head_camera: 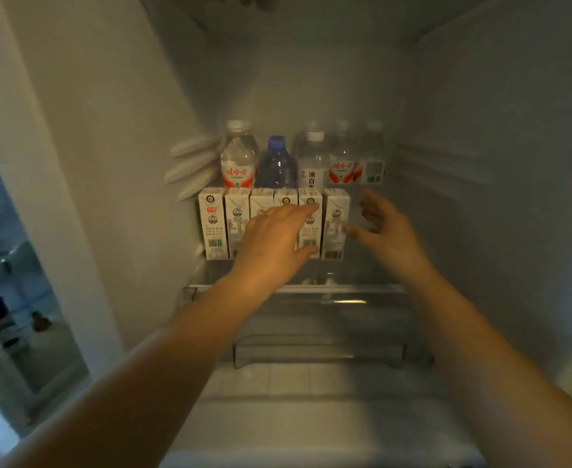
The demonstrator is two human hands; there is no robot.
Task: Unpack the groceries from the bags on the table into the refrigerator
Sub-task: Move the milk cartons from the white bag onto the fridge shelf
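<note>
— Two arms reach into the fridge (pixel 480 130); what's biggest in there?
— Its glass shelf (pixel 298 288), carrying everything. At the back stand the bottles (pixel 342 163): a clear one with a red label far left, a blue one beside it, then a clear one with black characters, and more red-labelled ones to the right.
— And in front?
— Six white cartons (pixel 213 224) in one row, upright, side by side, just ahead of the bottles.
— Where are the hands?
— Left hand (pixel 274 238) lies over the middle cartons, fingers straight and together, fingertips at the top of the fifth carton, thumb spread low. It grips nothing; whether it touches the cartons I can't tell.
— The right?
— Right hand (pixel 384 224) is just right of the last carton, fingers loosely spread and slightly bent, holding nothing, thumb close to that carton's side.
</note>
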